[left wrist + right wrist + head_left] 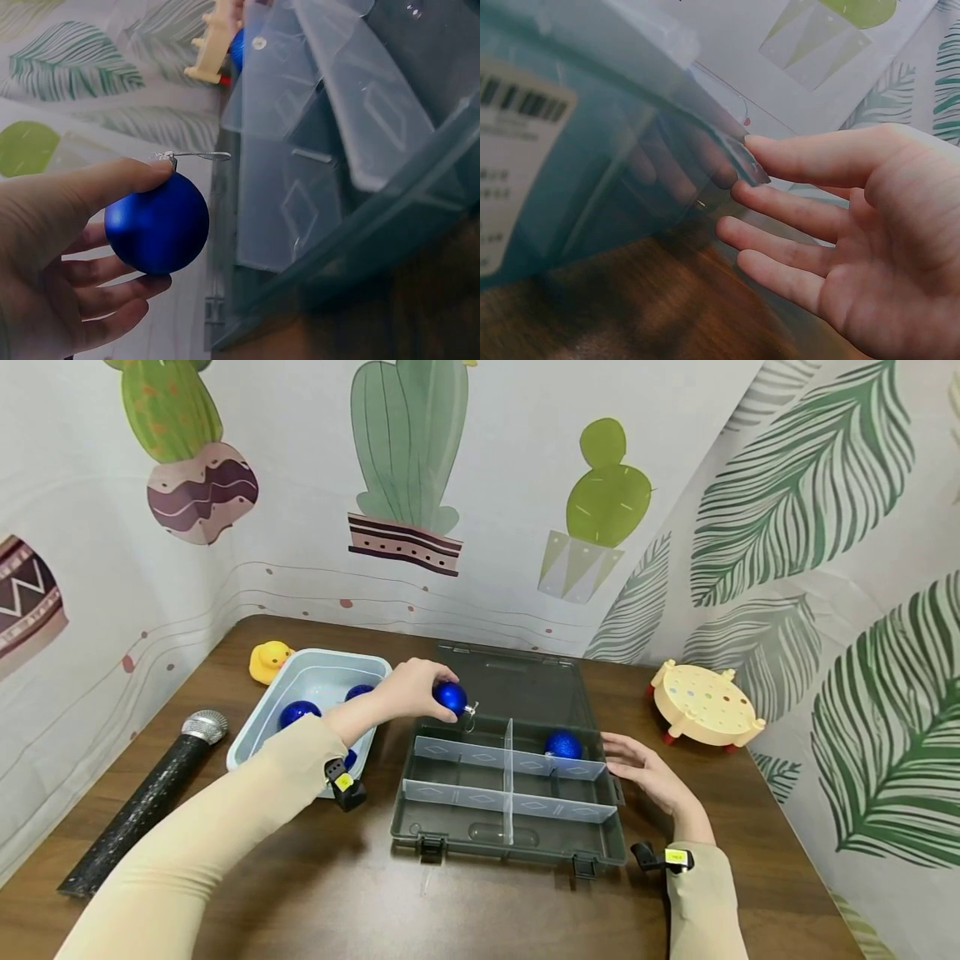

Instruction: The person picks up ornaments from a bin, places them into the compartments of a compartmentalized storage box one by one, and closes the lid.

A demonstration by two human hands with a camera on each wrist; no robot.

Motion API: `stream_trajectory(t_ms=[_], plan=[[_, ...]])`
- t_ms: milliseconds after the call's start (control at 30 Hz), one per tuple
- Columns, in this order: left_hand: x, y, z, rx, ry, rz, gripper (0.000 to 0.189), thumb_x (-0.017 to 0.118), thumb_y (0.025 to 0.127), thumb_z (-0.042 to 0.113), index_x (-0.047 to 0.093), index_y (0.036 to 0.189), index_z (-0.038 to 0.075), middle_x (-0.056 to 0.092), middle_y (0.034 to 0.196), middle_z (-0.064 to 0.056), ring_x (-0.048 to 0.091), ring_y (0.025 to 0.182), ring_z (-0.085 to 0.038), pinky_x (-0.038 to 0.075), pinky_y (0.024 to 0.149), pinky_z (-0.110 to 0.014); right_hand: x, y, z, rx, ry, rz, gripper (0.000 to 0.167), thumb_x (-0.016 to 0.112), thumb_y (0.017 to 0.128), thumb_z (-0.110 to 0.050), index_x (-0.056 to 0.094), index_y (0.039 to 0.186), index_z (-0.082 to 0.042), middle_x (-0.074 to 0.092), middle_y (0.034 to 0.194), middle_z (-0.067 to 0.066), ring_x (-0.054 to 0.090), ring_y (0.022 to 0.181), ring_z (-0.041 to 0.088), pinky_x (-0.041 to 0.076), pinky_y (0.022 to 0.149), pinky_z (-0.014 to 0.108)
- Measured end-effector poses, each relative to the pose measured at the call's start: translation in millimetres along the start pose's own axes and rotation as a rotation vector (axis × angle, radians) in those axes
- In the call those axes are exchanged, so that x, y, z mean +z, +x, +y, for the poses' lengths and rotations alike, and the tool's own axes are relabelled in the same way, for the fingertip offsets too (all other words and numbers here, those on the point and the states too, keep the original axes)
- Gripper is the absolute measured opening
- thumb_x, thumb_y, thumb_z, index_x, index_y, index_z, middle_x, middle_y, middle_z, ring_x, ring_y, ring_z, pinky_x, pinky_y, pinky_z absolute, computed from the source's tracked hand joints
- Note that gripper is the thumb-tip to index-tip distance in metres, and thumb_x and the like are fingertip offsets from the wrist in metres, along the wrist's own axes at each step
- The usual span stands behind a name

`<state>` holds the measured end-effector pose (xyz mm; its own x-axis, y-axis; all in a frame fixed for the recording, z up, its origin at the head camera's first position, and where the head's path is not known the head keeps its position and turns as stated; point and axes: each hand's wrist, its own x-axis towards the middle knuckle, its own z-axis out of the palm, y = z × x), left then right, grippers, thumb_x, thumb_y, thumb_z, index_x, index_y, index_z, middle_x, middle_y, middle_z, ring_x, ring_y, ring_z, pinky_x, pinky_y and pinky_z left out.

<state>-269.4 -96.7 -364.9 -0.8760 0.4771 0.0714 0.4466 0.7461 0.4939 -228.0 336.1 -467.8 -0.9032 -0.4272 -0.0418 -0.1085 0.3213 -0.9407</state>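
My left hand [412, 689] pinches a shiny blue Christmas ball [452, 697] by thumb and fingertips, its silver cap and wire hook sticking out. It hovers over the back left of a grey see-through organizer box [517, 853], whose lid [510, 685] lies back. White dividers [465, 795] split the box into several compartments. A glittery blue ball [562, 745] sits in the back right one. At the box's right side, my right hand [648, 772] holds the rim lip [751, 163] between thumb and forefinger; its other fingers are loosely extended.
Left of the box stands a light blue basin [238, 750] with several blue balls [298, 712], partly hidden by the left arm. A yellow rubber duck [268, 662] and a microphone [161, 789] lie farther left. A small cream stool-like toy [705, 703] stands at the back right.
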Motion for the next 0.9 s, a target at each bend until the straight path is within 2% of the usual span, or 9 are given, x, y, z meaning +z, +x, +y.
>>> stream_trajectory(t_ms=[200, 467, 900], plan=[[12.6, 0.2, 8.3, -0.001, 0.016, -0.036, 0.06, 0.085, 0.073, 0.034, 0.067, 0.122, 0.006, 0.069, 0.121, -0.013, 0.065, 0.111, -0.031, 0.053, 0.094, -0.045, 0.5, 0.3, -2.3, -0.003, 0.012, -0.007, 0.056, 0.054, 0.098, -0.008, 0.031, 0.146, 0.007, 0.038, 0.143, 0.039, 0.058, 0.108, -0.002, 0.048, 0.091, 0.017], [25.6, 2.4, 10.7, -0.005, 0.028, -0.065, 0.062, 0.087, 0.071, 0.037, 0.067, 0.122, 0.007, 0.069, 0.121, -0.012, 0.065, 0.111, -0.03, 0.053, 0.095, -0.045, 2.0, 0.9, -3.2, -0.005, 0.019, -0.012, 0.056, 0.054, 0.098, -0.008, 0.031, 0.146, 0.008, 0.038, 0.142, 0.04, 0.058, 0.108, -0.002, 0.048, 0.091, 0.017], [33.3, 3.3, 9.2, -0.025, 0.044, -0.09, 0.066, 0.088, 0.068, 0.04, 0.067, 0.123, 0.009, 0.068, 0.124, -0.01, 0.064, 0.113, -0.029, 0.052, 0.095, -0.046, 0.8, 0.1, -2.0, -0.004, 0.017, -0.01, 0.056, 0.054, 0.098, -0.008, 0.031, 0.146, 0.008, 0.037, 0.142, 0.04, 0.058, 0.108, -0.002, 0.048, 0.091, 0.017]])
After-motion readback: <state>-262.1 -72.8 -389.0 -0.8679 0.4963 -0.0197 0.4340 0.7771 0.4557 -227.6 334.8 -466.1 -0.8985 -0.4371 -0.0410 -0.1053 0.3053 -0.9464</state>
